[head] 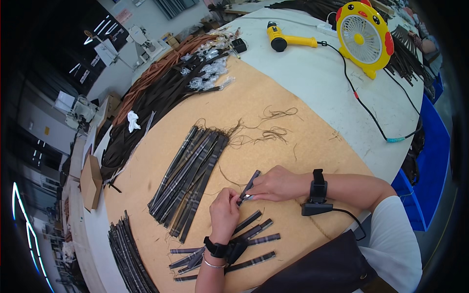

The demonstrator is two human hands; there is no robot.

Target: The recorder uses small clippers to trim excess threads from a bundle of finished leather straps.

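My left hand [224, 212] and my right hand [273, 184] meet over the brown paper sheet, both pinching a short dark plaid fabric strip [252, 181]. A small shiny thing shows at the right fingertips; what it is, I cannot tell. Beneath and beside my left forearm lie several loose plaid strips [263, 239], partly hidden by the arm. A bundle of longer plaid strips [188, 179] lies to the left of my hands, loose threads [271, 135] trailing from its upper end. Another bundle of dark strips [130, 256] lies at the lower left.
Brown paper [311, 146] covers part of the white table. Beyond lie dark straps [157, 95], brown straps [157, 67], a yellow heat gun [291, 39] and a yellow chick-shaped fan [362, 38] with its cable. A blue bin [428, 164] stands right; an open cardboard box [91, 182] sits left.
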